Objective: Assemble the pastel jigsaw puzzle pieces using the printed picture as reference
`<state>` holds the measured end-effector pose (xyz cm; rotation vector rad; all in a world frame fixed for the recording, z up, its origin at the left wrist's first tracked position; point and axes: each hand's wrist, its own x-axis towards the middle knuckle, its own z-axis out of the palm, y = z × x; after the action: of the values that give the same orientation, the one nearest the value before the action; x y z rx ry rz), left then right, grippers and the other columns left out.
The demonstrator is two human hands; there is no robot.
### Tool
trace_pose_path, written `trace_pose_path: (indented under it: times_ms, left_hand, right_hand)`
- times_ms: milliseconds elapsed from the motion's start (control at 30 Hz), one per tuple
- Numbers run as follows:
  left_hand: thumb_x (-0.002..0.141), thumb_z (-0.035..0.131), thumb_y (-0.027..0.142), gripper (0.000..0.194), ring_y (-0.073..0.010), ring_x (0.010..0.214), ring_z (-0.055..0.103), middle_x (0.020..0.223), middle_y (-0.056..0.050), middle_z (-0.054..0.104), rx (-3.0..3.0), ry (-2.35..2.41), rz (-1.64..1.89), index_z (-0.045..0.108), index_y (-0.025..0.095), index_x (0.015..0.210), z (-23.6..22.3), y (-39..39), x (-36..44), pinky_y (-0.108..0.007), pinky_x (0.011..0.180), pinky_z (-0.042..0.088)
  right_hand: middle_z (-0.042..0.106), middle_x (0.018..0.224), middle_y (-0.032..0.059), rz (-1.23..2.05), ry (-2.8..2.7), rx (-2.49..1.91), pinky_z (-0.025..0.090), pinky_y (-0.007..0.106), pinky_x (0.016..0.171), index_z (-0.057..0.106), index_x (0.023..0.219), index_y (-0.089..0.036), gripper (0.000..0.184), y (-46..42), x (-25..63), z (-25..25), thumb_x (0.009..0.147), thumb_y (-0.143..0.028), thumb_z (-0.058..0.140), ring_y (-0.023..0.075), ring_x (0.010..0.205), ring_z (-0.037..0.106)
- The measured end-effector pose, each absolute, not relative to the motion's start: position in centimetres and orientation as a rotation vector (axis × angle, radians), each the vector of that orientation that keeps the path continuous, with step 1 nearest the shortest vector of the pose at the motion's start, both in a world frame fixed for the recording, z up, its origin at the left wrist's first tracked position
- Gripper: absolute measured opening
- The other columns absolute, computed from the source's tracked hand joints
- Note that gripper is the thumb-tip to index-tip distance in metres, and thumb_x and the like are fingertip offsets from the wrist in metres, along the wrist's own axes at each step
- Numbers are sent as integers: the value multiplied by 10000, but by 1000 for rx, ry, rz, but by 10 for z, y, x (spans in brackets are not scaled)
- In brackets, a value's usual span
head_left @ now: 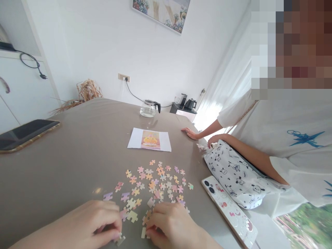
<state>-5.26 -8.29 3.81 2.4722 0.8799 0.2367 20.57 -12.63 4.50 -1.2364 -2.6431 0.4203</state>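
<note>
Head view: left fingers [113, 236] pinch a puzzle piece [121, 239], right fingers [153, 220] a pale piece [143, 232].

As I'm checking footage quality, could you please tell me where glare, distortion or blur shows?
Head view: a small glare spot on the table, beyond the left hand; head view: bright backlight washes out the curtain; head view: the dark phone looks stretched at the left edge; head view: blocky pixelation hides the upper right corner; head view: puzzle pieces look fairly sharp.
</note>
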Motion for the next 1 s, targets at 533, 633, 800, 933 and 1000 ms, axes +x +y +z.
trace_pose_path:
  times_ms: [533,633,800,933,1000]
  left_hand:
    - [936,557,244,128,-163,851,602,942,34,614,2677,876,317,646,327,978,19,-71,-56,-277,745,387]
    - [944,551,230,140,-162,791,569,844,22,578,2782,862,446,662,305,902,19,-68,-65,-293,703,377]
    - [968,500,236,265,-144,688,527,759,16,542,2901,781,472,580,219,716,29,-66,-68,-287,596,339]
    - [892,611,189,223,-174,853,575,943,34,593,2811,770,503,629,350,1046,31,-71,-60,-307,776,418]
    - [862,640,164,239,-173,856,564,933,43,578,2772,788,519,639,361,996,29,-73,-58,-323,852,400]
  right_hand:
    - [666,840,-14,332,-2718,-1219,364,241,571,645,824,-199,66,-127,211,49,873,-193,601,127,752,607]
    - [670,816,-15,393,-2645,-1285,364,233,569,647,815,-201,20,-126,212,50,831,-198,659,129,721,619]
    - [663,824,-14,314,-2501,-1382,361,230,564,670,856,-221,60,-122,205,48,844,-168,643,131,704,629]
    - [668,837,-6,296,-2522,-1461,376,241,568,682,843,-227,26,-117,188,50,827,-232,702,161,748,649]
    - [679,859,6,312,-2544,-1519,406,255,584,685,844,-220,101,-115,178,51,815,-300,737,187,782,660]
